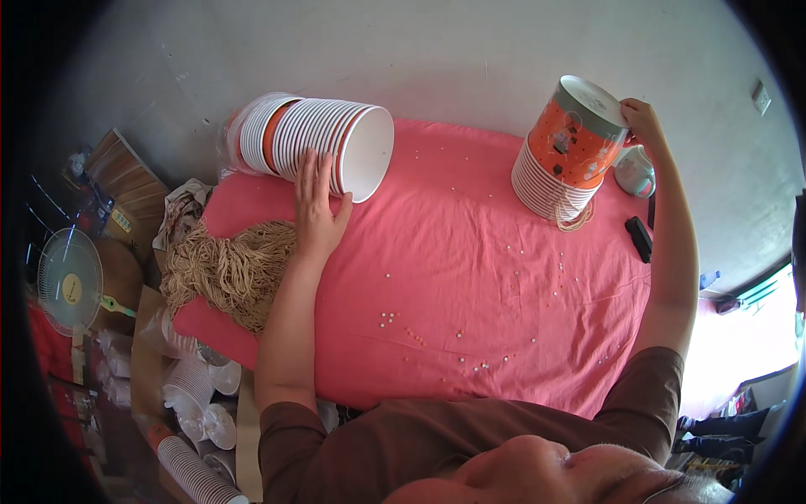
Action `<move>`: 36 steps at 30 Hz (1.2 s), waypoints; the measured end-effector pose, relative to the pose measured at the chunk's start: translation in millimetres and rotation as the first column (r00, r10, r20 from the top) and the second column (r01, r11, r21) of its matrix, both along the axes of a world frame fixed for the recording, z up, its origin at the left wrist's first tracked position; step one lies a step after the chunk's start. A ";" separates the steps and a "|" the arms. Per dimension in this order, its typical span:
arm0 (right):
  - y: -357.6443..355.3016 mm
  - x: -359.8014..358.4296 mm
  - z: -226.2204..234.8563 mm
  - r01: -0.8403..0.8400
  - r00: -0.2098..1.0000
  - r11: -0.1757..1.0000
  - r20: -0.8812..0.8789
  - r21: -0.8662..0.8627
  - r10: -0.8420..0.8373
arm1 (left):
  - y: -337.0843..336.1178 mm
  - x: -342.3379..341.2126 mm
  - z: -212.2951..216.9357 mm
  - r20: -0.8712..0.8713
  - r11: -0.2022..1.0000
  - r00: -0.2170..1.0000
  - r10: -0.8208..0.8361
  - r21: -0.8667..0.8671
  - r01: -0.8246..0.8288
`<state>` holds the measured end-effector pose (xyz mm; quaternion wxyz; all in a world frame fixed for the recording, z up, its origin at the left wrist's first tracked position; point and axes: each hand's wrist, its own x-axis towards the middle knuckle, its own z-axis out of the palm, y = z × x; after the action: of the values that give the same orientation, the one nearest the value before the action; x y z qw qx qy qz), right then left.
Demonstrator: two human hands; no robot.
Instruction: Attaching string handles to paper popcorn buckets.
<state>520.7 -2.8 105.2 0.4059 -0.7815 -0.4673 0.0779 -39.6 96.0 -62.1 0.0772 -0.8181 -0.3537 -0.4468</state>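
A long nested stack of white-rimmed paper buckets point(315, 126) lies on its side at the back left, its open mouth facing right. My left hand point(317, 210) rests on its near side, fingers stretched out beside the front rims. At the back right, an upside-down stack of paper buckets point(554, 186) stands on the pink cloth point(453, 277). Its top bucket point(571, 139) is orange with a grey-green band and printed figures. My right hand point(642, 120) has its fingers curled at this bucket's upturned bottom edge; the fingertips are partly hidden. Thin cord loops point(577, 218) hang by the lower rims.
A bundle of tan cords point(231, 269) lies at the left. Small white beads point(386, 319) are scattered over the cloth. A light teapot-like vessel point(635, 175) and a black object point(638, 239) sit at the right. Beyond the left edge are a fan point(70, 281) and stacked plastic cups point(189, 391).
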 end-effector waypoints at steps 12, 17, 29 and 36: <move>-0.8 25.0 3.7 -0.143 0.990 0.986 -0.035 -0.090 0.140 | 2.0 -1.0 -1.1 0.004 1.000 1.000 -0.017 0.012 0.017; -1.8 6.7 5.7 -0.106 0.994 0.992 0.008 -0.069 0.107 | 2.0 -2.5 -0.8 -0.006 1.000 1.000 -0.006 0.009 0.007; 3.3 19.2 0.6 0.058 0.998 0.982 0.017 -0.179 -0.056 | 0.2 -3.0 0.2 0.001 1.000 1.000 0.000 0.011 0.000; -12.1 -41.4 13.0 -0.114 0.765 0.896 0.614 0.429 -0.197 | 1.4 -0.4 0.0 0.013 0.999 1.000 -0.020 0.026 0.020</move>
<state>479.3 -14.9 118.2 0.3891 -0.6576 -0.5649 -0.3116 -40.0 97.5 -62.1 0.0812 -0.8176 -0.3402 -0.4574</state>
